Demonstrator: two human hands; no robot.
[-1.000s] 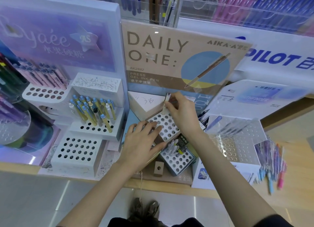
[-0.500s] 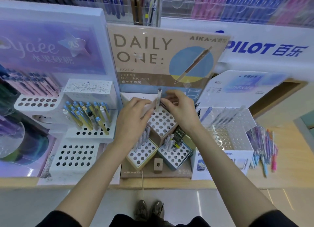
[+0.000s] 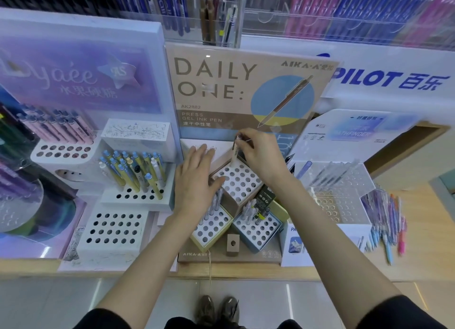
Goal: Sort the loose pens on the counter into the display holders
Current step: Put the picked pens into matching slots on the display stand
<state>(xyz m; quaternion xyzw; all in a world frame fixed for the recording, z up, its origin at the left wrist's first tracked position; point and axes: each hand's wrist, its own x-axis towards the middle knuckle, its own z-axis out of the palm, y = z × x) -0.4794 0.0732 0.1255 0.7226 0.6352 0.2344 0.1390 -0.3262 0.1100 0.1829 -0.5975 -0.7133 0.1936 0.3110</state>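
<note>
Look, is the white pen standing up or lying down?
Standing up, nearly straight. The right hand pinches the white pen near its top, and its lower end meets a back hole of the brown pen holder.

A tan "DAILY ONE:" card (image 3: 246,87) is standing at the back of the counter (image 3: 430,230), with a purple board (image 3: 81,75) standing to its left and a white PILOT banner (image 3: 389,79) running behind on its right. A scribbled test pad (image 3: 136,130) is sitting left of the card. A small brown block (image 3: 233,244) is resting near the front edge. A pair of shoes (image 3: 218,310) is showing on the floor (image 3: 73,294) below.
</note>
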